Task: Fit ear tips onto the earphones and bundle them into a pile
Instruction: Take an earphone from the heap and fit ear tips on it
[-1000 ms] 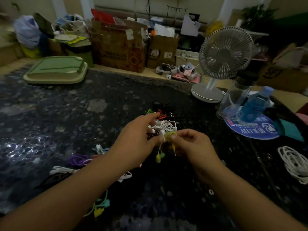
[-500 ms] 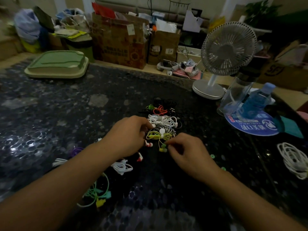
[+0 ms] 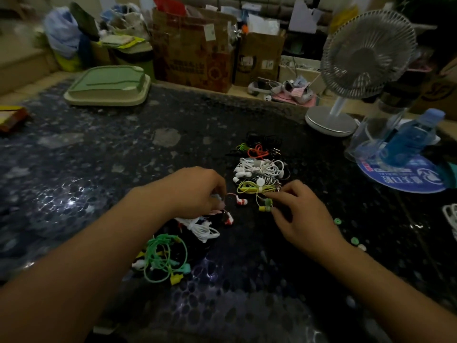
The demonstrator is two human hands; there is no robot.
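Your left hand (image 3: 197,191) curls palm-down over the loose earphones near you, fingers bent around a red-and-white earphone (image 3: 241,201); whether it truly grips is unclear. Your right hand (image 3: 300,214) rests with fingertips pinching at the yellow-green earphone (image 3: 256,188) at the near edge of the bundled pile (image 3: 259,169) on the dark table (image 3: 99,169). A mint-green earphone (image 3: 164,256) lies nearer, left. Loose ear tips (image 3: 337,221) sit right of your right hand.
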